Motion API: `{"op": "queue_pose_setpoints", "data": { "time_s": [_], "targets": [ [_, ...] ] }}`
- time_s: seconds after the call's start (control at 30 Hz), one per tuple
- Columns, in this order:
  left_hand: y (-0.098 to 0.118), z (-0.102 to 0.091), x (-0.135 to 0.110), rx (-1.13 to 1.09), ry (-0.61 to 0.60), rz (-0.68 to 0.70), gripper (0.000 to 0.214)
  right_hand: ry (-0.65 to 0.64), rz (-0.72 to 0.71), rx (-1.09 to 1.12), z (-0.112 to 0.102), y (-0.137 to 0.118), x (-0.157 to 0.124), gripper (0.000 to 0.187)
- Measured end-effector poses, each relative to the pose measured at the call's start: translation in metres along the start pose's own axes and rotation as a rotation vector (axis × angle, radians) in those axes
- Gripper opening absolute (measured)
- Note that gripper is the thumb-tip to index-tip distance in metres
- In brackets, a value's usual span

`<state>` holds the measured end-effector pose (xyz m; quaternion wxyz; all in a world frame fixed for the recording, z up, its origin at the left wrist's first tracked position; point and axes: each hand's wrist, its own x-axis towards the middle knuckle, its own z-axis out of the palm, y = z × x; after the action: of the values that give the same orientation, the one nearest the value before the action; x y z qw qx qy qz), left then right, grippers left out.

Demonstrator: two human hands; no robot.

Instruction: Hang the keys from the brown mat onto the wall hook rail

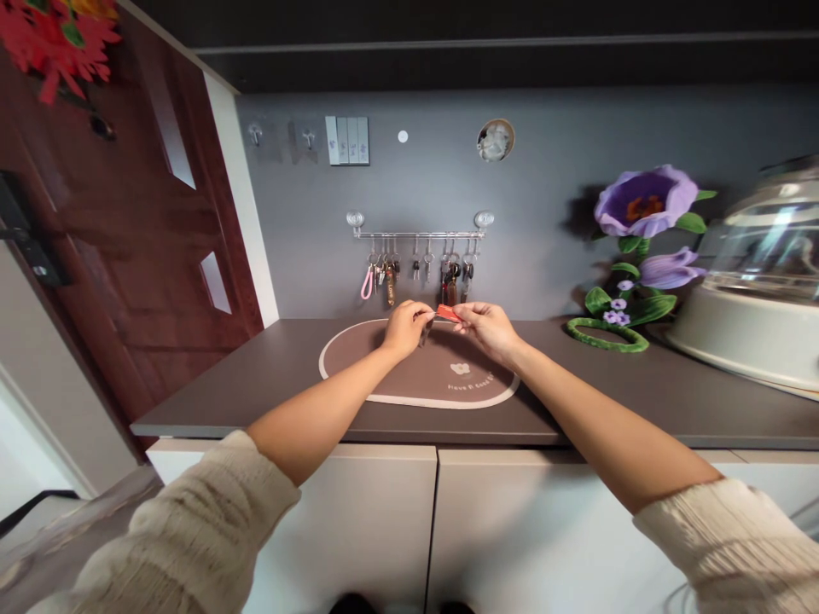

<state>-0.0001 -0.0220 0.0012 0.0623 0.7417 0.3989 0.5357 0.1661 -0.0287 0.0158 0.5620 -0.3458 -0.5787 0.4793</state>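
Above the oval brown mat (pixel 358 362), both hands meet in front of the key rack. My right hand (pixel 490 331) is closed, pinching a small red key tag (pixel 448 313) between thumb and fingers. At the tag's left end, my left hand (pixel 406 328) is closed in a pinch. Small dark keys (pixel 426 331) appear to hang just below its fingertips; their exact shape is hard to make out. Behind the hands, a clear hook rail (pixel 419 234) on the wall holds several key rings, one with a pink loop (pixel 367 283).
The mat lies on a dark countertop (pixel 269 375) above white cabinet doors (pixel 345 512). To the right stand a purple fabric flower (pixel 646 205) and a white appliance with a clear dome (pixel 755 333). A dark red door (pixel 128 213) is at the left; a shelf (pixel 448 64) overhangs.
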Motion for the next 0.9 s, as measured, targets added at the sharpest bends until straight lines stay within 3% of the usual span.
{"op": "queue_pose_setpoints", "data": {
  "time_s": [0.2, 0.43, 0.67, 0.9],
  "targets": [
    [-0.0010, -0.0002, 0.0014, 0.023, -0.004, 0.011, 0.016, 0.010, -0.004, -0.004, -0.0021, 0.0072, 0.0051, 0.007],
    [-0.0033, 0.0017, 0.0025, -0.027, 0.024, -0.030, 0.012, -0.034, 0.124, 0.018, -0.0004, 0.0063, 0.0009, 0.003],
    [-0.0016, -0.0002, 0.0017, 0.014, 0.015, -0.020, 0.012, -0.035, 0.047, -0.037, 0.0000, 0.0072, 0.0033, 0.005],
    [-0.0014, 0.0018, 0.0011, -0.276, 0.072, -0.189, 0.012, -0.097, 0.113, -0.067, 0.0049, 0.0068, -0.0047, 0.006]
  ]
}}
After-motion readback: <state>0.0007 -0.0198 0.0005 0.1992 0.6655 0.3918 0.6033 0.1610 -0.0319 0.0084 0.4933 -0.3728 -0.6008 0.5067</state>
